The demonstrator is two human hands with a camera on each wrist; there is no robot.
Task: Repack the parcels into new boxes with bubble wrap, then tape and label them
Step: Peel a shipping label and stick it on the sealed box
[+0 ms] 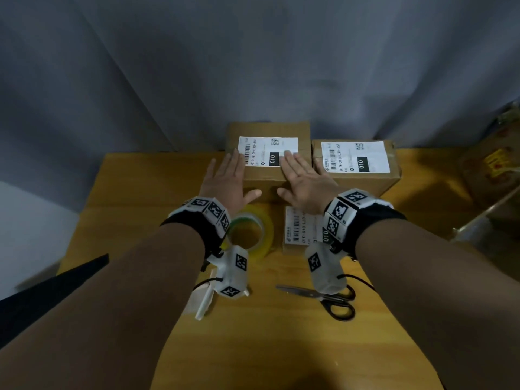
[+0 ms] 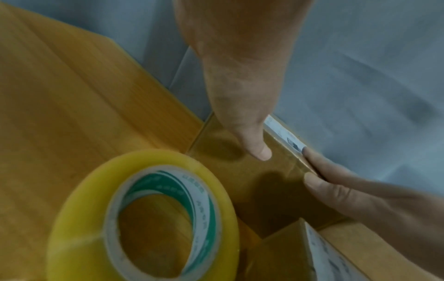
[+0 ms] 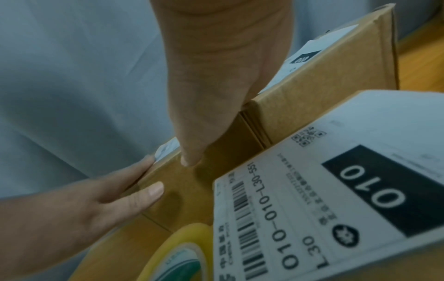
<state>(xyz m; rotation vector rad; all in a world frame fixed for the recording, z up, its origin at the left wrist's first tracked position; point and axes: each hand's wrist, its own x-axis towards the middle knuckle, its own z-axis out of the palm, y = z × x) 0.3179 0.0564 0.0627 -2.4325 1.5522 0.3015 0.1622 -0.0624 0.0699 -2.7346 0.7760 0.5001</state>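
A taped cardboard box (image 1: 264,130) stands at the back middle of the table, with a white shipping label (image 1: 267,146) on its top. My left hand (image 1: 229,175) lies flat on the box, fingertips at the label's left edge. My right hand (image 1: 298,175) presses flat on the label's near right part. Both thumbs hang over the box's front face (image 2: 264,186); the left thumb (image 2: 259,150) and the right thumb (image 3: 192,157) show in the wrist views. Neither hand holds anything.
A second labelled box (image 1: 363,180) stands against the first on the right. A smaller labelled box (image 1: 298,229) sits under my right wrist, beside a yellow tape roll (image 1: 253,232). Scissors (image 1: 334,301) and a white paper strip (image 1: 205,302) lie nearer me. More cardboard (image 1: 495,170) stands far right.
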